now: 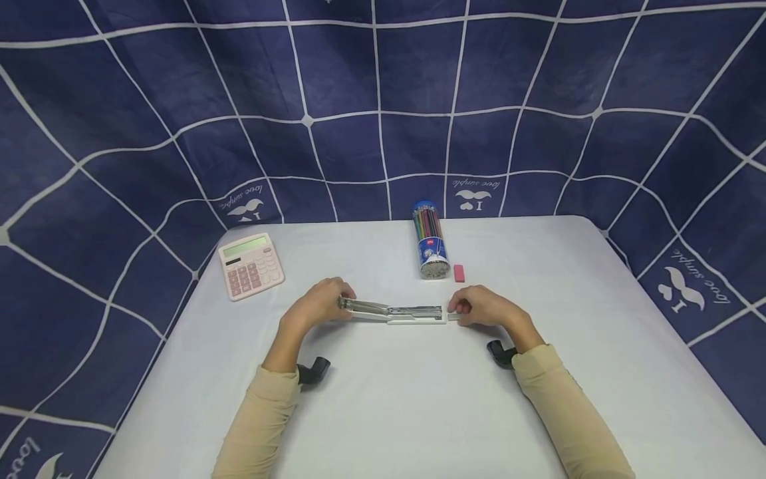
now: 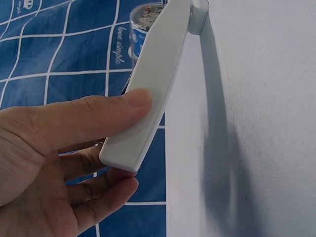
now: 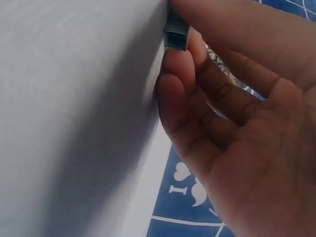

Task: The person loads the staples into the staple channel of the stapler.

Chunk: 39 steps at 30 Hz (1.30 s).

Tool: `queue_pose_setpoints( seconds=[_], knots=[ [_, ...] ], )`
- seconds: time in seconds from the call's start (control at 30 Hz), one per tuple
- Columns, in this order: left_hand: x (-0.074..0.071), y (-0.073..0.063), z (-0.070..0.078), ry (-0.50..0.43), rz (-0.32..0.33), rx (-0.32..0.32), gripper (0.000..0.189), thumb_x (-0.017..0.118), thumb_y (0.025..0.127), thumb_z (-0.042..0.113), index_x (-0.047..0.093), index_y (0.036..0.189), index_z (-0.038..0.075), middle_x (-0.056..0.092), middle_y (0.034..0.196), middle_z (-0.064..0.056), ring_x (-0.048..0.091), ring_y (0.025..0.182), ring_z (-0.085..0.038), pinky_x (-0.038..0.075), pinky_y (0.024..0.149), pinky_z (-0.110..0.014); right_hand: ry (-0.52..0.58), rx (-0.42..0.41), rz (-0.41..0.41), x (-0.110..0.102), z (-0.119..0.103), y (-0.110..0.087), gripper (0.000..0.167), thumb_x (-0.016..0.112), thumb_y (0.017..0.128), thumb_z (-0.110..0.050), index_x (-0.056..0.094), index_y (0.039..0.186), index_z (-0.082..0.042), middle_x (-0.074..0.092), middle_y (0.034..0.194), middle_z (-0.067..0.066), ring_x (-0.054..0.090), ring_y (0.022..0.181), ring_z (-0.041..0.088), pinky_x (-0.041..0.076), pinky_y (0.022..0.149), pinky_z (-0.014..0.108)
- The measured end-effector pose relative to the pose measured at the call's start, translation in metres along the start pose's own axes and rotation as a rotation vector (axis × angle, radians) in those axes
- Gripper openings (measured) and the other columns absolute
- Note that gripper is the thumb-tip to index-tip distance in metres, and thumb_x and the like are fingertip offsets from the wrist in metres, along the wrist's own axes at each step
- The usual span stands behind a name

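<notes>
A white stapler (image 1: 417, 322) lies opened out in the middle of the table, its metal inside facing up. My left hand (image 1: 322, 303) grips the raised end of its arm. In the left wrist view the thumb (image 2: 131, 106) presses the smooth white cover (image 2: 155, 69), with the fingers curled behind. Just off the stapler's right end, my right hand (image 1: 487, 309) pinches a short strip of staples (image 3: 177, 37) between thumb and fingers, low over the table. Part of the strip is hidden behind the thumb.
Behind the stapler lies a clear tub of coloured pencils (image 1: 432, 249) with a blue lid, a pink eraser (image 1: 459, 273) beside it. A pink calculator (image 1: 251, 267) is at the back left. Blue gridded cloth (image 1: 347, 146) hangs around the white table (image 1: 383, 412).
</notes>
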<state>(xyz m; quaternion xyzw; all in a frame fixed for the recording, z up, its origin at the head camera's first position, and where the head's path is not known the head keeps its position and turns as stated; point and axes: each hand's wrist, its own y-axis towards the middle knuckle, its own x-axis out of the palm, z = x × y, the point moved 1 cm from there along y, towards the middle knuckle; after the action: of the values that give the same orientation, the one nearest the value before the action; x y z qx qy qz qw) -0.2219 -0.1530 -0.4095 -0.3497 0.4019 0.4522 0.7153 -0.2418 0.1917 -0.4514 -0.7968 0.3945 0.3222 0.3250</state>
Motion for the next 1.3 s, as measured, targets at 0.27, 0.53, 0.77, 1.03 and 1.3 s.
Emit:
queue_pose_setpoints(
  seconds=[0.27, 0.53, 0.77, 1.03, 1.3],
  knots=[
    [-0.002, 0.002, 0.001, 0.003, 0.011, 0.013, 0.039, 0.083, 0.073, 0.017, 0.071, 0.109, 0.009, 0.068, 0.11, -0.007, 0.06, 0.107, -0.026, 0.048, 0.101, -0.046, -0.027, -0.008, 0.016, -0.002, 0.002, 0.001, 0.02, 0.077, 0.077, -0.003, 0.071, 0.094, -0.009, 0.062, 0.081, 0.001, 0.053, 0.077, 0.014, 0.047, 0.071, 0.025],
    [-0.002, 0.0, 0.003, -0.003, 0.006, 0.001, 0.039, 0.082, 0.073, 0.017, 0.07, 0.109, 0.009, 0.068, 0.108, -0.006, 0.06, 0.106, -0.026, 0.048, 0.101, -0.045, -0.023, -0.025, 0.029, -0.005, 0.0, -0.001, 0.018, 0.077, 0.077, -0.004, 0.072, 0.094, -0.009, 0.063, 0.08, 0.0, 0.053, 0.075, 0.013, 0.047, 0.07, 0.025],
    [0.002, -0.001, 0.003, -0.009, 0.005, -0.012, 0.039, 0.082, 0.073, 0.017, 0.07, 0.11, 0.009, 0.068, 0.109, -0.006, 0.06, 0.105, -0.025, 0.049, 0.1, -0.044, -0.012, -0.043, 0.069, -0.008, -0.004, -0.006, 0.015, 0.075, 0.079, -0.003, 0.073, 0.093, -0.008, 0.064, 0.08, 0.0, 0.053, 0.074, 0.012, 0.047, 0.068, 0.024],
    [0.004, -0.003, 0.004, 0.006, 0.022, -0.004, 0.037, 0.082, 0.073, 0.017, 0.071, 0.108, 0.01, 0.068, 0.107, -0.005, 0.061, 0.103, -0.024, 0.05, 0.099, -0.044, -0.002, -0.18, 0.134, -0.011, -0.009, -0.015, 0.015, 0.073, 0.077, 0.002, 0.072, 0.092, -0.002, 0.063, 0.077, 0.001, 0.052, 0.07, 0.01, 0.047, 0.062, 0.022],
    [0.001, -0.001, 0.004, 0.012, 0.021, -0.009, 0.038, 0.082, 0.073, 0.018, 0.071, 0.108, 0.01, 0.068, 0.108, -0.005, 0.06, 0.104, -0.024, 0.049, 0.099, -0.044, -0.014, -0.124, 0.149, -0.013, -0.011, -0.011, 0.018, 0.073, 0.078, 0.001, 0.073, 0.095, -0.004, 0.064, 0.082, 0.002, 0.052, 0.074, 0.013, 0.047, 0.065, 0.023]
  ],
)
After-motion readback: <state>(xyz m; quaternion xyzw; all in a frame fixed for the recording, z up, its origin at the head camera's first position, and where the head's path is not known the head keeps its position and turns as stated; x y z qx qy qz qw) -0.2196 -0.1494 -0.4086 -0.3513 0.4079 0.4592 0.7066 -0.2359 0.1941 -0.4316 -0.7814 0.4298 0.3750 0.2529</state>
